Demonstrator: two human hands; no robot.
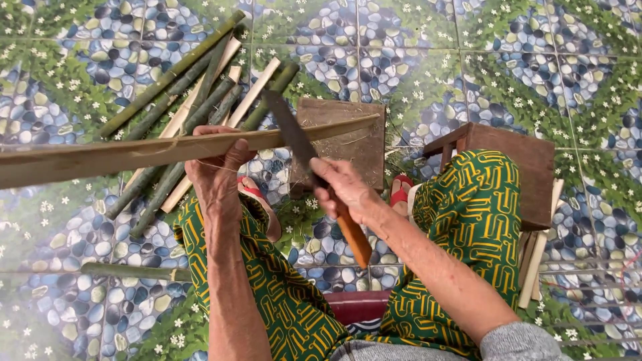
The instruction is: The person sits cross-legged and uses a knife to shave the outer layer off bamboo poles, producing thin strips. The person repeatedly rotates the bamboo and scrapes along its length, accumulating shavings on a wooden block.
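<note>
Two bare forearms reach out from the bottom of the view, over our knees in green trousers patterned with yellow lines. Our right hand has its fingers curled tight around the orange wooden handle of a heavy knife; the handle's end sticks out below the fist toward us, and the dark blade slants up and to the left, its tip lying across the strip we hold. Our left hand is closed on a long split bamboo strip — thumb on top, fingers wrapped underneath — and keeps it roughly level across the scene, its wide end running off the left edge and its narrow end tapering to the right, where it sits over a dark wooden block. The blade crosses the strip just to the right of our left hand.

Below the hands, red sandals show on our feet, on a floor of tiles printed with blue pebbles, green leaves and small white flowers. To the right, near our right knee, stands a low brown wooden stool, with pale flat slats leaning beside it. One green bamboo stick lies alone on the floor by our left knee.

Farther off, beyond the strip, a loose pile of bamboo pieces — green stalks mixed with pale split lengths — fans out across the tiles toward the upper left.
</note>
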